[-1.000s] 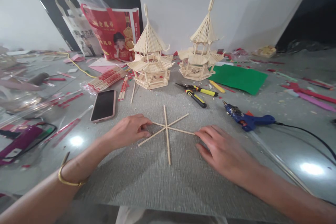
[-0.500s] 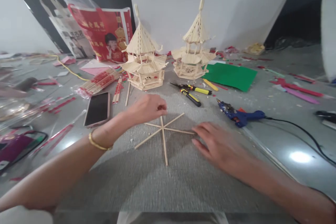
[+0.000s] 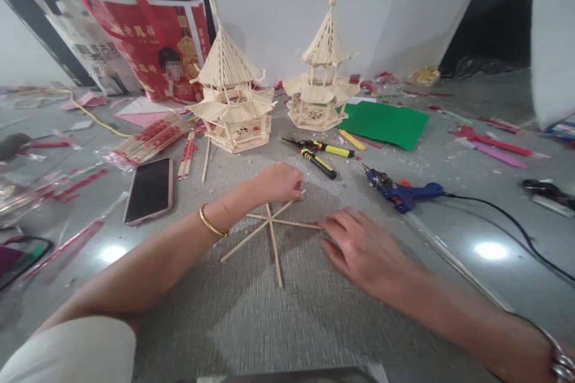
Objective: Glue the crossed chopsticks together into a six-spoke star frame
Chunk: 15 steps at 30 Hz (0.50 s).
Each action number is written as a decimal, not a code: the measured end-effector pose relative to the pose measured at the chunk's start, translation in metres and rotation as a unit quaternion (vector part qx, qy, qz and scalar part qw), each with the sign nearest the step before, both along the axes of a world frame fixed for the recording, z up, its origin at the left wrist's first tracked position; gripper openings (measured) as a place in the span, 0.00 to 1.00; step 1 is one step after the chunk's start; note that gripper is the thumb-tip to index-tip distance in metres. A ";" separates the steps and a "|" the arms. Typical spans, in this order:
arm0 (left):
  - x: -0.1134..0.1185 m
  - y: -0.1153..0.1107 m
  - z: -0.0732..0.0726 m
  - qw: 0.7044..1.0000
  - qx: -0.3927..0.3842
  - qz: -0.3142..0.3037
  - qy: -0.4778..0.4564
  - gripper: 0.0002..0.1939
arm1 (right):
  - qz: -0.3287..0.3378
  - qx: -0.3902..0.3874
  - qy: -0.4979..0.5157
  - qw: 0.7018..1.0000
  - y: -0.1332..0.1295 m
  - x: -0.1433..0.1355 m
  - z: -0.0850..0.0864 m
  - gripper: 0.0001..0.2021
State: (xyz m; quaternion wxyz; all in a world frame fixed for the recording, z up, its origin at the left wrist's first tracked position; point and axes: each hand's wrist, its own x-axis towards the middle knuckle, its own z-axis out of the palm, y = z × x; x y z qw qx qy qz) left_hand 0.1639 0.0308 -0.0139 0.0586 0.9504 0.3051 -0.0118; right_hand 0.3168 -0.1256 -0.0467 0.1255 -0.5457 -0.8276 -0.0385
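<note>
A six-armed star of thin wooden sticks (image 3: 275,254), crossed at the middle, lies flat on the grey table. My left hand (image 3: 281,182) reaches over its far side, fingers curled closed at the tip of the upper-right arm. That arm's end pokes out just under the fingertips. At the right arm's tip rests my right hand (image 3: 362,245), its fingertips touching the stick while the thumb stays apart below. Beyond the star lie yellow-and-black pliers (image 3: 317,158). To the right of them is a blue hot glue gun (image 3: 402,191) with a clear glue stick behind.
Two wooden stick pagodas (image 3: 233,111) (image 3: 321,93) stand at the back. A green sheet (image 3: 386,124) lies beside them. On the left are a phone (image 3: 149,191), wrapped chopsticks (image 3: 150,140) and a red bag (image 3: 148,51). The glue gun's black cord (image 3: 507,215) runs right.
My left hand has shifted from the star's top arm to its upper-right arm. My right hand stays by the right tip. The camera view has moved slightly.
</note>
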 end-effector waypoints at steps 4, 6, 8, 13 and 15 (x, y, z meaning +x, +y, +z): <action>-0.001 0.002 -0.003 1.000 -0.007 0.000 -0.007 0.09 | 0.009 0.006 -0.002 1.000 -0.001 0.001 -0.001 0.05; -0.001 0.002 -0.003 1.000 -0.008 0.000 -0.009 0.09 | 0.008 0.007 -0.002 1.000 -0.002 0.001 0.000 0.05; 0.000 0.002 -0.002 1.000 -0.011 0.000 -0.011 0.08 | 0.009 0.007 -0.004 1.000 -0.002 0.001 0.000 0.05; 0.000 0.000 0.000 1.000 -0.019 0.001 -0.011 0.07 | 0.014 0.008 0.000 1.000 -0.003 0.001 0.000 0.06; 0.001 -0.001 -0.001 1.000 -0.014 0.001 -0.010 0.07 | 0.018 0.012 0.004 1.000 -0.003 0.001 -0.001 0.06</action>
